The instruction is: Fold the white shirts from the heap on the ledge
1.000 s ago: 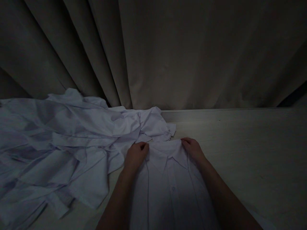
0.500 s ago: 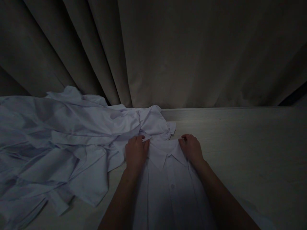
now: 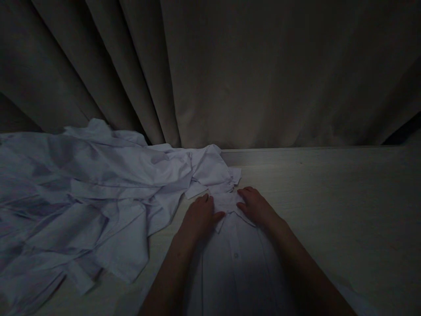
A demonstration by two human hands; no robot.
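A white collared shirt lies flat on the table in front of me, buttoned side up, collar pointing away. My left hand rests palm down on the left half of the collar, fingers spread. My right hand lies flat on the right half of the collar. Both hands press on the fabric without gripping it. The lower part of the shirt runs out of view between my forearms.
A heap of rumpled white garments covers the left of the pale table, touching the shirt's collar area. Dark pleated curtains hang right behind the table's far edge. The light is dim.
Both hands have moved inward from the outer collar corners toward its middle. Their fingers have flattened from a pinch to open palms on the collar.
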